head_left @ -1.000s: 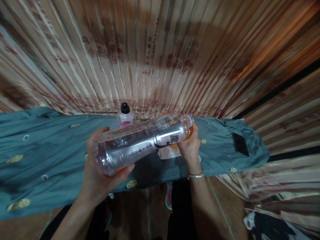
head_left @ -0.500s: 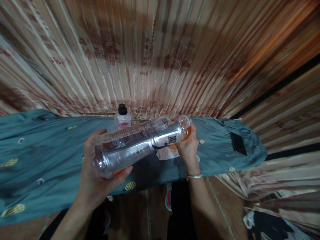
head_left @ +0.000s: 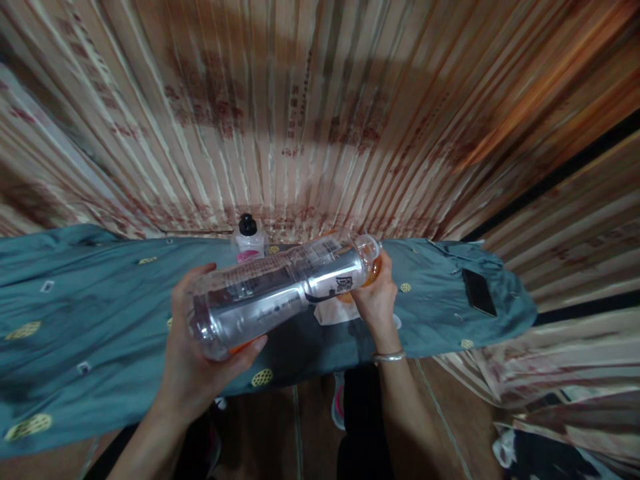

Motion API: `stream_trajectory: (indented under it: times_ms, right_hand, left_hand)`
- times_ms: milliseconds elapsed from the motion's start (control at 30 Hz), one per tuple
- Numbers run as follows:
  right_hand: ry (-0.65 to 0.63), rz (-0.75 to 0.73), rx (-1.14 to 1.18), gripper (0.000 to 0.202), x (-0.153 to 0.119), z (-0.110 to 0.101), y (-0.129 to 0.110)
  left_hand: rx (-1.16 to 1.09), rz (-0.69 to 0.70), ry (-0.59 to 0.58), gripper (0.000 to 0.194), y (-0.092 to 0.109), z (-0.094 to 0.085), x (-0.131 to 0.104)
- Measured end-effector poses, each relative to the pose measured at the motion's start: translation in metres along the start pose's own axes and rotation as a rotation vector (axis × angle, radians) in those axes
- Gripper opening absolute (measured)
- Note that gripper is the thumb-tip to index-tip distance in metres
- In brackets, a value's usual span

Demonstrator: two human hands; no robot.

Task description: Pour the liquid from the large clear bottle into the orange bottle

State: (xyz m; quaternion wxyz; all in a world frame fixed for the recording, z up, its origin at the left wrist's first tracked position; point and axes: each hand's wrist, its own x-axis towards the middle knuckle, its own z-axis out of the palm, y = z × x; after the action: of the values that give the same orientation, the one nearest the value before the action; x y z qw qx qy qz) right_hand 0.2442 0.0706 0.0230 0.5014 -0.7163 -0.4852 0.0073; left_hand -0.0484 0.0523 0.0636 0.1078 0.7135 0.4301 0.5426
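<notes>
My left grip [head_left: 185,370] wraps the base of a clear bottle [head_left: 270,293], my right grip [head_left: 377,300] its neck; light, even pressure should avoid dents. Beneath, the surface [head_left: 110,320] stretches widest leftward. Phone [head_left: 479,292] rightward; black-capped bottle [head_left: 248,243], then curtain [head_left: 300,113], limit forward room.

A large clear plastic bottle [head_left: 280,293] is held on its side, slanting, on the near side of the black-capped bottle [head_left: 249,235]. Its base is to the left of that smaller bottle, its pale, see-through neck well to the right. Silvery panels with dark print run along the body. Orange shows at the lower edge and beside the neck; whether it is inside cannot be told.
</notes>
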Motion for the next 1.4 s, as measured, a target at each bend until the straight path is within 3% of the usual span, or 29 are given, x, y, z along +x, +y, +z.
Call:
stream_trajectory:
  times_ms: [33, 267, 467, 700, 867, 1200, 1400]
  right_hand:
    - [0.003, -0.002, -0.002, 0.074, 0.0, 0.0, 0.0]
    - [-0.002, 0.005, 0.029, 0.072, 0.001, -0.001, -0.003]
    - [-0.013, 0.042, 0.032, 0.076, 0.001, -0.003, -0.006]
    - [-0.005, 0.019, 0.016, 0.075, 0.002, -0.001, -0.001]
    - [0.003, -0.005, -0.001, 0.074, 0.002, 0.0, 0.001]
    - [0.002, -0.009, 0.003, 0.074, 0.001, 0.001, 0.0]
    - [-0.015, 0.022, -0.001, 0.074, 0.001, -0.001, -0.003]
  left_hand:
    - [0.012, -0.004, -0.069, 0.088, -0.003, -0.002, 0.0]
    - [0.027, -0.007, -0.136, 0.097, -0.017, -0.009, -0.003]
    - [0.0, 0.036, -0.111, 0.091, -0.008, -0.006, -0.001]
    - [-0.011, -0.001, -0.079, 0.085, -0.003, -0.006, 0.001]
    - [-0.039, -0.064, -0.122, 0.082, 0.0, -0.006, -0.001]
    - [-0.06, -0.082, -0.136, 0.087, -0.002, -0.009, -0.005]
    - [-0.103, -0.172, -0.124, 0.088, 0.001, -0.008, -0.005]
